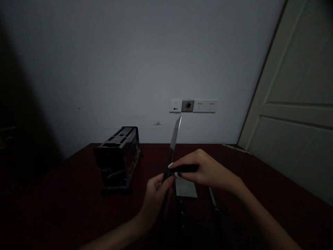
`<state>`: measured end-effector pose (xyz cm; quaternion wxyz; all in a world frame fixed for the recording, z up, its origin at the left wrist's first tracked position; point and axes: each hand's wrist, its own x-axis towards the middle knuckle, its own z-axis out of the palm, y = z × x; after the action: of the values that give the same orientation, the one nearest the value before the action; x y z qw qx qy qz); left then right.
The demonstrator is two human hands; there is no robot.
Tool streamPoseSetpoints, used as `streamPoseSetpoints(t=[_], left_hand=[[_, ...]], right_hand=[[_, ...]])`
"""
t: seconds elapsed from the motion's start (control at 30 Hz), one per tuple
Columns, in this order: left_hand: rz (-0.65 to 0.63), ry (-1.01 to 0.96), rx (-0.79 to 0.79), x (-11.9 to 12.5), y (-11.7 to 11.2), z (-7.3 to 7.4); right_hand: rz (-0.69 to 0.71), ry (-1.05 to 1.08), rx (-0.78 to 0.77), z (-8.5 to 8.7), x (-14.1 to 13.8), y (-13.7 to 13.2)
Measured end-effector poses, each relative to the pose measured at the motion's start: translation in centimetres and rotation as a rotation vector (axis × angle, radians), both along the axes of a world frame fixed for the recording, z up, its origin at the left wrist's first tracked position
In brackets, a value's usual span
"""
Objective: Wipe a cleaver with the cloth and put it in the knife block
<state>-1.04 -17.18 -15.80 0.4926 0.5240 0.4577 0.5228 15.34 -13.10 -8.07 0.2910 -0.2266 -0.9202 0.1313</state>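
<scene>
Both hands grip one long, narrow steel knife point(174, 139) upright: the left hand point(156, 194) clamps its dark handle, and the right hand point(205, 170) closes over the same handle from the side. The black slotted knife block point(118, 158) stands near on the dark red surface point(65, 194); the blade likely needs careful steadying.

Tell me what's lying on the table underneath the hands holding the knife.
Under the left hand and right hand a broad pale cleaver blade lies on the dark red wooden table, beside a thin steel rod. Its handle end fades into shadow.
</scene>
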Motion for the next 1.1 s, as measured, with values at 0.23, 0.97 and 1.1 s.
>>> streamPoseSetpoints(t=[0.23,0.97,1.1], left_hand=[[-0.103,-0.126,-0.015,-0.2,0.2,-0.9],[-0.122,0.013,0.094,0.4,-0.1,-1.4],[-0.091,0.025,0.094,0.4,-0.2,-1.5]], right_hand=[[-0.053,0.04,0.02,0.6,0.5,-0.3],[-0.23,-0.201,0.128,0.4,0.2,-0.9],[-0.26,-0.244,0.17,0.3,-0.3,-1.3]])
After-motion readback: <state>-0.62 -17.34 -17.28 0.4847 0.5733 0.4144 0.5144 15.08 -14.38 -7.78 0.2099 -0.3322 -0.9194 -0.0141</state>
